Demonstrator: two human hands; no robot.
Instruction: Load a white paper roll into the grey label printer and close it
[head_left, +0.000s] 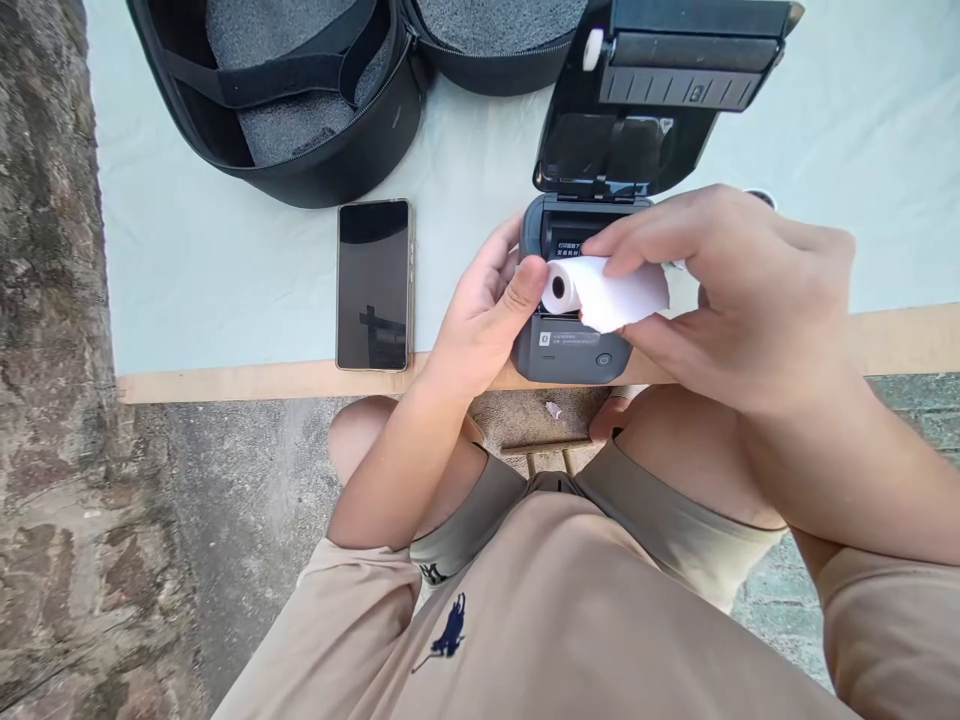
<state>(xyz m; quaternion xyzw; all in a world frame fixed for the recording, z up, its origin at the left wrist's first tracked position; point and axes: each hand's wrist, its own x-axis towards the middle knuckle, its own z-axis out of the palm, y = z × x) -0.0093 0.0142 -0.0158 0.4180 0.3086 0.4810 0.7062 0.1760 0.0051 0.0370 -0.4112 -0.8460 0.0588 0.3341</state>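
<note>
A dark grey portable printer (577, 362) sits at the table's front edge. Its black lid (574, 145) is swung up, with a roller along the lid's far end. My left hand (484, 320) is wrapped around the printer's left side, its thumb tip against the end of a white paper roll (592, 288). That roll lies crosswise over the open compartment, its dark hollow core facing left and a torn loose end toward me. My right hand (757, 300) grips the roll and its loose end between fingers and thumb. The compartment's inside is partly hidden by the roll and my fingers.
A phone (373, 285) with a dark screen lies left of the printer. Behind it stands an unzipped black case (352, 165) with grey foam and a strap. A pale cloth (225, 270) covers the wooden-edged table. A paper scrap (553, 410) is on the ground below.
</note>
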